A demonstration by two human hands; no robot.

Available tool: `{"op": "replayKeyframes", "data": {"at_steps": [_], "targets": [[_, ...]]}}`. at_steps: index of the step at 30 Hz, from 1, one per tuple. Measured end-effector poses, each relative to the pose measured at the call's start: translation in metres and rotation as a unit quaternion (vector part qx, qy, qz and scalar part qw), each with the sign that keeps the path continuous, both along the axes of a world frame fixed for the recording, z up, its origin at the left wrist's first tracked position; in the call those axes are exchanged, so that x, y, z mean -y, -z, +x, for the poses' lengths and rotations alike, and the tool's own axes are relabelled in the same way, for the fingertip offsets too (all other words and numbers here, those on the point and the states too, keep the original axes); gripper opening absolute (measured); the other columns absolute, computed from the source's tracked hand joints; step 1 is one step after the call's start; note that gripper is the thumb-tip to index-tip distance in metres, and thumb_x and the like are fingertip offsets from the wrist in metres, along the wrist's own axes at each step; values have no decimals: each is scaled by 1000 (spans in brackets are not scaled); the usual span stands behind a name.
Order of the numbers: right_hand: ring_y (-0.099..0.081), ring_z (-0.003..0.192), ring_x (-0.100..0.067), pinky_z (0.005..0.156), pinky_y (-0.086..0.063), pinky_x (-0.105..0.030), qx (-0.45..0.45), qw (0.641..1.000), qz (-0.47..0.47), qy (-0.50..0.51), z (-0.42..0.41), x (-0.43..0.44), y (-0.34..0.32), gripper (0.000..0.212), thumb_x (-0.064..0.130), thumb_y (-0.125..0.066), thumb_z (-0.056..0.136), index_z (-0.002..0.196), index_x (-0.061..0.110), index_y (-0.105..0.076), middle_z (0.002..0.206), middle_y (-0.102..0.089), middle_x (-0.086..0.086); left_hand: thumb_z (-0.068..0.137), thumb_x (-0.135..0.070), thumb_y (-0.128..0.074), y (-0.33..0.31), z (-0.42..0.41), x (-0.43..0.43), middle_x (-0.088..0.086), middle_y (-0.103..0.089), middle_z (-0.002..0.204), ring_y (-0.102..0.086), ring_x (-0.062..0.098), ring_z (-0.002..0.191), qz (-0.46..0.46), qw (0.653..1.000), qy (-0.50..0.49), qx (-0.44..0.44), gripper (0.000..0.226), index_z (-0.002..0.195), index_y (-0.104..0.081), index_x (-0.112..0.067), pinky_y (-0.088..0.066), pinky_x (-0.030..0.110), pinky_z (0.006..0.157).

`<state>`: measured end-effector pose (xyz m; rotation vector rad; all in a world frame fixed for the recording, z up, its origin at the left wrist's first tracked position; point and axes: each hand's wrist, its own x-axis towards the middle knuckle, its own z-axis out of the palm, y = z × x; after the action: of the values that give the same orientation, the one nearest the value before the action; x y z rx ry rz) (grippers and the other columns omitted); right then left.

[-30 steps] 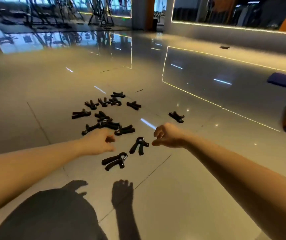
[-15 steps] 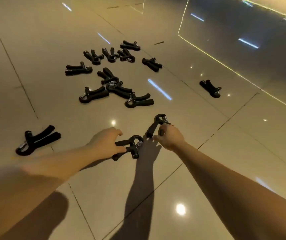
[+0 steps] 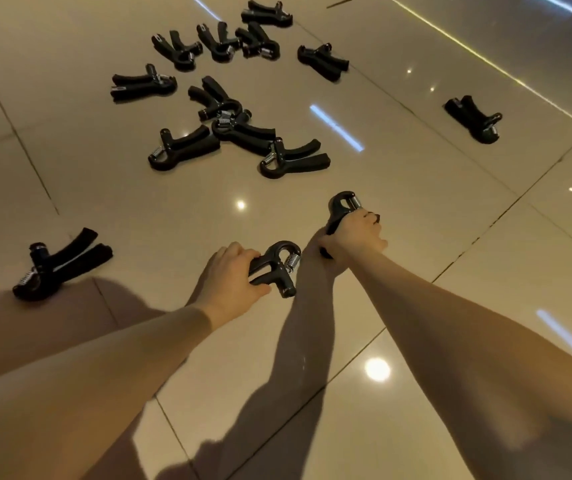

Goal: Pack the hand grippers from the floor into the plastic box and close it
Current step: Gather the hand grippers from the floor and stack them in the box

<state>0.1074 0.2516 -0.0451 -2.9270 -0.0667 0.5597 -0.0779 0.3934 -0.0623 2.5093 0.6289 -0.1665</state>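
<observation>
Reaching down to the floor (image 3: 416, 258), both hands are each wrapped around one hand gripper. The left hand (image 3: 232, 282) has its fingers and thumb curled on the handles of the near gripper (image 3: 277, 268), and its round spring end points to the right. The right hand (image 3: 353, 239) is closed around the far gripper (image 3: 341, 207), whose long side runs up and away from the person, with the loop end sticking out past the fingers. These two grippers lie just beside each other, so each hand is closest to its own one.

Farther out, a lone gripper (image 3: 59, 265) lies off to the left, nearer the left hand. A messy bunch of grippers (image 3: 229, 126) sits straight ahead, some touching or maybe lying over each other; it is hard to tell. One more gripper (image 3: 474, 119) lies far to the right.

Nothing stands between the hands and those other grippers. The plastic box is not in view, so I cannot tell which way the hands must carry them.
</observation>
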Motion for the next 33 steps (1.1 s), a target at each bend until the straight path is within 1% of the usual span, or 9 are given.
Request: {"op": "replayKeyframes", "data": {"at_steps": [4,7,12,16,20,23,25,28,33], "targets": [[-49,118,-33,98,-48,-50,-35,999,-24,-25,-13,43,-12,67,32,-71,80,136,6,-46,126,-49,-14,73,-37,-83,-7,-14,4,-7,-51,104,-53,19,100,-10,1000,-9,19,54,120,-61,-25,-52,43,91],[-50,115,-33,96,-51,-48,-49,998,-19,-45,-38,87,-19,64,28,-71,78,133,7,-47,124,-49,-13,72,-37,-82,-27,-21,13,-13,-52,104,-57,15,95,-34,999,11,31,53,119,-58,-30,-54,42,87],[-55,106,-32,85,-54,-45,13,993,23,-111,-71,161,-64,56,27,-72,79,126,10,-48,122,-49,-11,74,-34,-86,-89,-11,45,-10,-56,107,-56,13,98,-52,992,79,83,58,125,-59,-23,-50,31,86],[-53,98,-26,82,-53,-40,91,983,49,-150,-87,223,-131,54,27,-73,81,128,14,-48,118,-50,-8,76,-34,-85,-162,4,92,-9,-57,113,-55,9,102,-33,982,136,128,62,130,-58,-23,-44,24,87],[-48,103,-20,88,-53,-36,152,974,59,-155,-102,289,-220,63,20,-75,79,135,16,-45,121,-48,-4,77,-36,-85,-246,11,155,-11,-56,112,-56,9,103,-30,966,179,183,60,129,-57,-26,-47,25,88],[-45,98,-16,84,-53,-32,197,967,57,-153,-119,344,-291,58,19,-74,82,133,16,-46,120,-46,-2,77,-35,-86,-306,15,207,-12,-55,113,-58,11,105,-27,952,217,214,58,126,-57,-27,-51,29,89],[-44,96,-16,81,-50,-29,222,962,53,-152,-132,384,-332,53,17,-74,83,130,15,-48,119,-46,-2,75,-33,-87,-342,18,243,-9,-54,113,-60,15,103,-30,941,240,237,59,126,-58,-26,-56,32,81],[-42,98,-15,79,-43,-24,249,958,35,-138,-154,450,-384,54,19,-77,82,128,15,-50,121,-46,-2,74,-24,-89,-387,16,304,-3,-56,107,-60,15,93,-33,920,266,285,54,120,-62,-18,-49,20,64],[-44,102,-16,83,-43,-24,277,956,31,-95,-196,560,-438,60,21,-82,77,128,15,-50,124,-46,-1,73,-29,-88,-441,3,406,-7,-59,106,-61,11,94,-15,894,304,329,55,121,-63,-23,-55,26,76]]}}
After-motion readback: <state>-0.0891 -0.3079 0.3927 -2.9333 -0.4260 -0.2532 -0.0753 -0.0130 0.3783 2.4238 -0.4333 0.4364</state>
